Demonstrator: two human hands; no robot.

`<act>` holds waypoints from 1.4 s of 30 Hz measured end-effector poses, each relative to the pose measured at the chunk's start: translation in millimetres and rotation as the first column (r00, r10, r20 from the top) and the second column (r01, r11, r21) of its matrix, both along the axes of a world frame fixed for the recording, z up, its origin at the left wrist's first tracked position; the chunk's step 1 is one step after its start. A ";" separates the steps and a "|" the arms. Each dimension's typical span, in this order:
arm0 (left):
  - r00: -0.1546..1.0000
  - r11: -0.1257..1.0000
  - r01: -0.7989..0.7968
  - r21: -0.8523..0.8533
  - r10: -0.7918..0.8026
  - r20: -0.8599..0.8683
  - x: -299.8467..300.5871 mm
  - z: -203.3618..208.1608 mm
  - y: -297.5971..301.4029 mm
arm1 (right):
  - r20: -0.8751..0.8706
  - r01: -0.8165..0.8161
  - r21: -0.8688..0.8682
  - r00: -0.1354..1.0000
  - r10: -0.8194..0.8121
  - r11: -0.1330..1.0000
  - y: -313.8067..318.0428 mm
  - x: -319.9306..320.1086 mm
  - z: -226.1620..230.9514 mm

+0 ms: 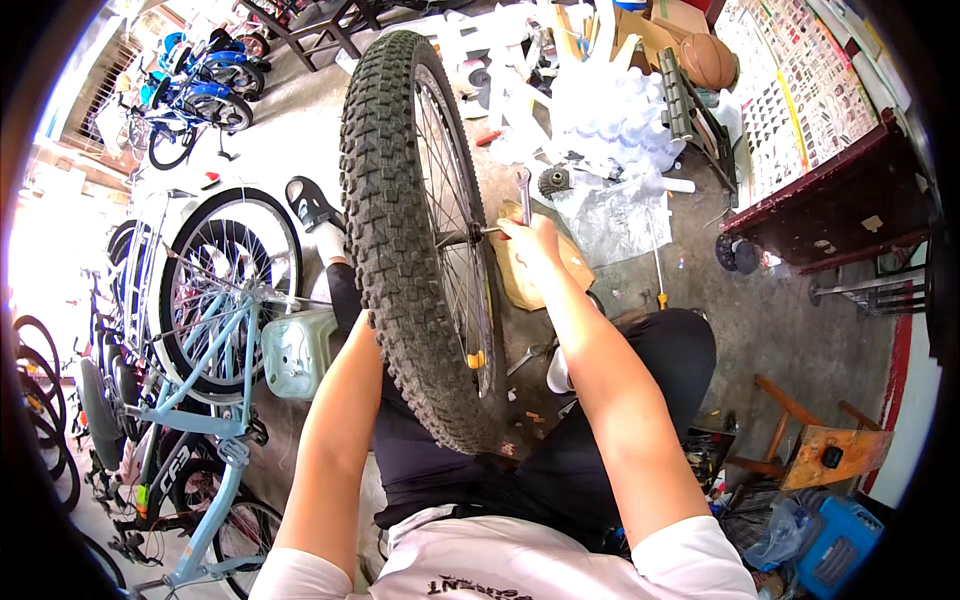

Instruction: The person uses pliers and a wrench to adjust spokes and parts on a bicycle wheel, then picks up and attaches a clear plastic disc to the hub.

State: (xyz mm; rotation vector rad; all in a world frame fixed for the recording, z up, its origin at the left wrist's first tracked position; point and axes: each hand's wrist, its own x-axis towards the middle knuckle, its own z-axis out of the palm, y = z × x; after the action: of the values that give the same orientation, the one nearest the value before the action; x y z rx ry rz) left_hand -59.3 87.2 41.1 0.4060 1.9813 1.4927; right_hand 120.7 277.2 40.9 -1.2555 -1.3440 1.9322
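A bicycle wheel with a knobby black tyre (385, 210) stands upright between my legs, its spokes and rim showing on the right side. My right hand (532, 243) is closed around a silver wrench (524, 190), whose head points away from me. The fingers are beside the end of the axle (487, 230) at the wheel's hub; whether they touch it I cannot tell. My left forearm (340, 420) reaches behind the tyre on the left, which hides that hand and its fingers. A yellowish paper or cloth piece (565, 270) lies beneath my right hand.
On the floor are a sprocket cassette (553, 180), a screwdriver (661, 290), another wrench (525, 358) and clear plastic sheeting (620, 215). A light-blue bicycle (220, 425) and a pale green plastic stool (298, 350) are at left. A wooden stool (825, 455) and a blue case (840, 545) are at right.
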 end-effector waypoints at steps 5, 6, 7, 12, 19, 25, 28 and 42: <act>1.000 1.000 -0.006 0.015 0.006 0.016 3.8 0.1 0.2 | 0.057 -0.013 0.023 0.998 0.011 1.000 0.7 4.6 -1.7; 1.000 1.000 -0.012 0.011 0.012 0.025 6.6 -1.6 -5.7 | 0.040 -0.019 0.018 0.999 0.018 1.000 -3.1 5.6 -1.8; 1.000 1.000 -0.017 0.012 0.017 0.026 6.5 -3.3 -7.8 | 0.022 -0.025 0.014 0.999 0.024 1.000 -6.4 6.8 -1.8; 0.999 0.999 -0.034 0.035 0.033 0.022 0.5 3.6 -6.8 | 0.094 -0.069 0.018 0.993 0.067 0.997 -6.5 7.5 10.3; 0.918 0.895 -0.102 0.434 0.253 -0.307 25.7 168.3 9.8 | 0.504 -0.081 0.261 0.861 -0.065 0.962 -27.2 50.8 -79.2; 0.090 0.930 0.331 -0.160 -0.200 -0.976 77.5 277.2 38.6 | 0.798 -0.352 0.001 0.564 0.212 0.936 -94.9 95.9 -143.7; 0.149 0.926 0.356 -0.124 -0.187 -0.971 60.5 275.2 41.2 | 0.807 -0.377 -0.159 0.482 0.340 0.912 -119.8 102.7 -158.7; 0.208 0.914 0.387 -0.121 -0.215 -0.954 61.6 278.8 57.3 | 0.630 -0.301 -0.422 0.580 0.516 0.855 -132.8 122.9 -242.9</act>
State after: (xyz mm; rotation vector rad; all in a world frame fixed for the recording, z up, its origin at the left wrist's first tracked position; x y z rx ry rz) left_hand 2.3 144.5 319.9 2.1148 2.3502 1.1481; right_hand 243.6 144.3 -202.0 -2.1843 -1.9503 2.0430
